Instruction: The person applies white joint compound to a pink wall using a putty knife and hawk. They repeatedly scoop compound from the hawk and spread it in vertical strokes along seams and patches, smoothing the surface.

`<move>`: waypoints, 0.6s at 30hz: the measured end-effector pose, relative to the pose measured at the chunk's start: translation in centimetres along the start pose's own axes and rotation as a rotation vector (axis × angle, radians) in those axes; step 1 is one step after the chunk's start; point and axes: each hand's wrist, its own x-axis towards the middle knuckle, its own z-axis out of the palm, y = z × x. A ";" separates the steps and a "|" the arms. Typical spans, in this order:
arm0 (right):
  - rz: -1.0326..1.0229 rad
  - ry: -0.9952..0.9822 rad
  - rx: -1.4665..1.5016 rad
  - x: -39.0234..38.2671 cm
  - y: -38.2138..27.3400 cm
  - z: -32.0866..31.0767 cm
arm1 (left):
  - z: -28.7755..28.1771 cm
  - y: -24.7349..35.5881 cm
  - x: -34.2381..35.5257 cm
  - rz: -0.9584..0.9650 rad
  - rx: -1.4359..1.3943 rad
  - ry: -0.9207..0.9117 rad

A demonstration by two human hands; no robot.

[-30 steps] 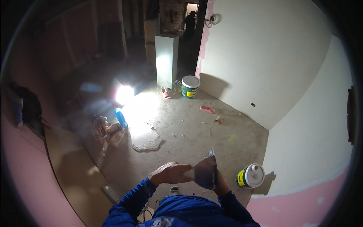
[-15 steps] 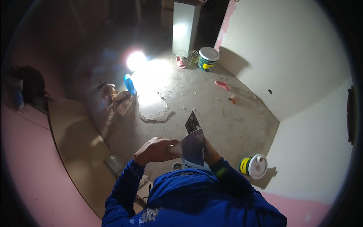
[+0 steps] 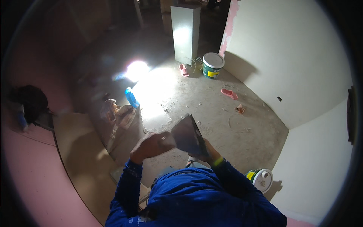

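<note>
My left hand (image 3: 153, 144) is closed round the handle end of a broad putty knife (image 3: 184, 134), whose greyish face points up toward me. Behind and against it, a second, dark putty knife (image 3: 199, 135) stands steeply on edge. My right hand (image 3: 212, 151) grips that dark one from below; its fingers are partly hidden by the blades. Both blades meet in front of my blue shirt, above the concrete floor. Whether putty lies between them cannot be made out.
A bright lamp (image 3: 137, 70) glares on the floor, beside a blue bottle (image 3: 131, 97) and a crumpled sack (image 3: 124, 115). Lidded buckets stand far right (image 3: 213, 65) and near right (image 3: 261, 179). Pink slippers (image 3: 229, 94) and debris lie about. A white wall (image 3: 295, 56) bounds the right.
The blades have turned: the left knife's face has swung left and up, and the dark knife now stands more along its right side. My view has shifted slightly. Both hands keep their grip.
</note>
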 end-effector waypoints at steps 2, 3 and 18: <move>0.096 -0.122 -0.086 1.8 0.4 -1.3 | -0.1 -0.1 2.2 0.005 -0.015 -0.076; 0.157 -0.219 -0.202 2.7 0.6 -1.7 | 0.0 0.0 3.1 0.009 -0.025 -0.116; 0.489 0.601 0.653 9.0 7.3 -3.3 | 0.9 -2.7 9.8 0.370 -0.187 -0.228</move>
